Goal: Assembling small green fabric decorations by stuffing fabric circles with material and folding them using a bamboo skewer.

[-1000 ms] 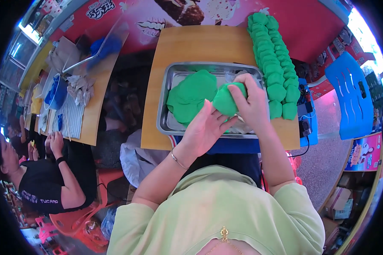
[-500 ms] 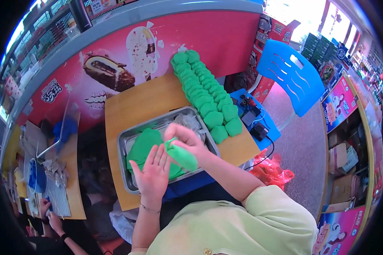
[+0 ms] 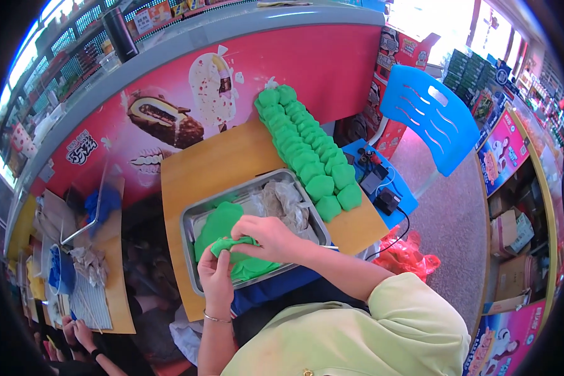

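One green piece (image 3: 235,245) in hand, more in the tray (image 3: 238,193)

My right hand (image 3: 266,238) is pinched closed on the piece's edge; my left hand (image 3: 214,276) nips it between thumb and fingers, over the tray. Flat green sheets (image 3: 218,220) lie beneath, probably what's left. Along the table (image 3: 213,156), a long double row of puffed green pieces (image 3: 307,161), apparently done. Well along, I'd judge; overlap prevents counting.

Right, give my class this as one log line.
left hand: pinching green piece; right hand: pinching same piece; tray: green pieces, crumpled plastic; table: two green rows beside tray
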Motion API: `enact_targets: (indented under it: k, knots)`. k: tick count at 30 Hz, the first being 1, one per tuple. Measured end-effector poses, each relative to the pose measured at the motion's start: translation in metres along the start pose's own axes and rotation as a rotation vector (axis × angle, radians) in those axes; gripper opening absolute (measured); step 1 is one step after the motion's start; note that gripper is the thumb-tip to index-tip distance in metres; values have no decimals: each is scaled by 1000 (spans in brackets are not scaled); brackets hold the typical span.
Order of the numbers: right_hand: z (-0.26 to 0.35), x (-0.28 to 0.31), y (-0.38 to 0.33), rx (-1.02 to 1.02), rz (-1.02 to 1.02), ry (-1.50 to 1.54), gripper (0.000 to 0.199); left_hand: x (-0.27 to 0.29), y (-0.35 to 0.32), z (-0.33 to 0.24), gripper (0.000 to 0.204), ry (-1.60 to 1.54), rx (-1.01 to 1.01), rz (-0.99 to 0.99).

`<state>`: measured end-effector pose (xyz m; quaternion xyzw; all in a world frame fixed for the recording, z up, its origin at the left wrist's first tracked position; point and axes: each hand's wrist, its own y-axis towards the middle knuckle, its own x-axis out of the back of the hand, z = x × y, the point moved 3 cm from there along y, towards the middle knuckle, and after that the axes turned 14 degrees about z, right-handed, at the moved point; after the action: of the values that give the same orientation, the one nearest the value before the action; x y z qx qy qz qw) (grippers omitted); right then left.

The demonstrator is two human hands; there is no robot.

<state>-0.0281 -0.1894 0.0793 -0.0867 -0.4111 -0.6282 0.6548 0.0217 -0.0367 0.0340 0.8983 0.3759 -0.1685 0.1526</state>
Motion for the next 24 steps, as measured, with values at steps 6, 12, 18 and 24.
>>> enact_targets:
  k: [6,12,18,24]
  knots:
    - [6,-1,0,25,67,55,19,1,2,-7,19,113,-90,-22]
    - [6,-9,-4,55,36,94,22,2,10,-25,17,487,-158,-26]
    - [7,-10,-1,-4,18,305,24,-6,13,-44,14,738,-229,-61]
    - [5,-13,1,20,107,21,24,-9,16,-47,12,919,-314,41]
